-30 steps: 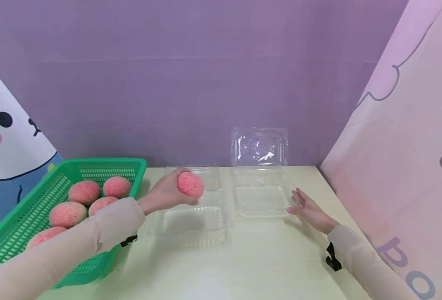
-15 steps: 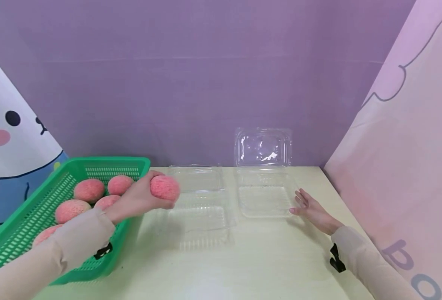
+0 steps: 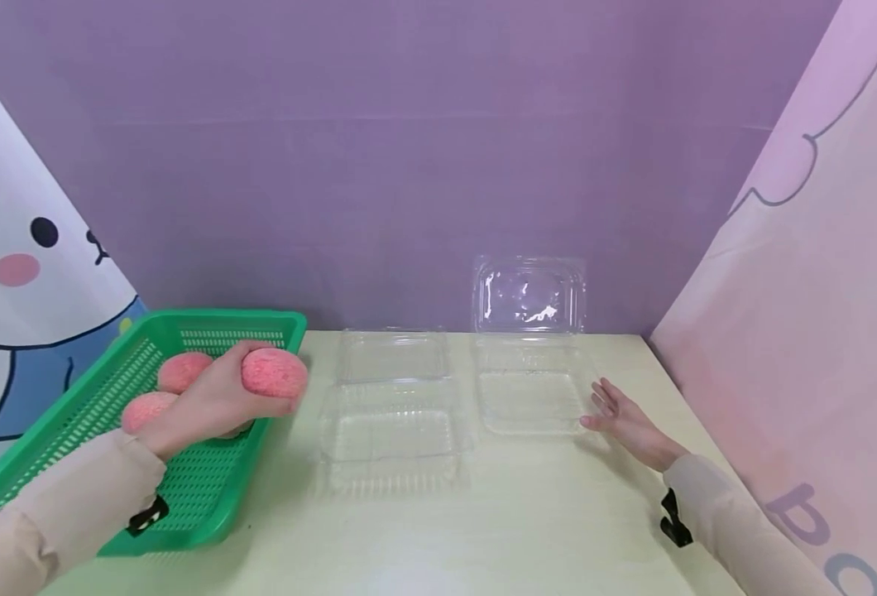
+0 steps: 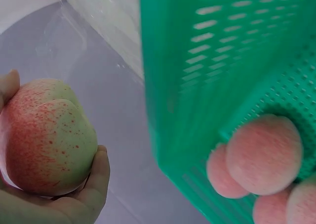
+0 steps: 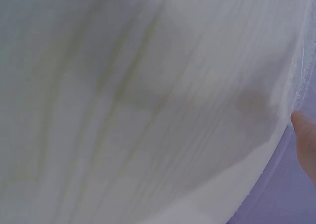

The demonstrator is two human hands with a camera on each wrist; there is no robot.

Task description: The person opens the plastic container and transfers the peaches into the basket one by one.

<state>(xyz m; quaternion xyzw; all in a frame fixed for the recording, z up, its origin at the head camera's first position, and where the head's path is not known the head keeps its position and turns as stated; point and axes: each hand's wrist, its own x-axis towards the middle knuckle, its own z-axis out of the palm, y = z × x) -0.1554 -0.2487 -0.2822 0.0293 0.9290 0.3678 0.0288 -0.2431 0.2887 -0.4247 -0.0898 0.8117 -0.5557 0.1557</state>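
Note:
My left hand grips a peach above the right rim of a green plastic basket. In the left wrist view the held peach is pink on one side and pale green on the other, between thumb and fingers. Other peaches lie inside the basket, partly hidden by the hand and forearm in the head view. At the right, my right hand is held with loosely spread fingers beside the right edge of an open clear plastic box. Whether it touches the box I cannot tell.
The box's raised lid leans by the purple back wall. Left of it lies a second open clear container, its other half behind. All stand on a pale table. A pink printed panel bounds the right side.
My left hand has moved left with the peach, from over the left clear container to the basket's rim. The right hand stays beside the right box. The head view has shifted slightly.

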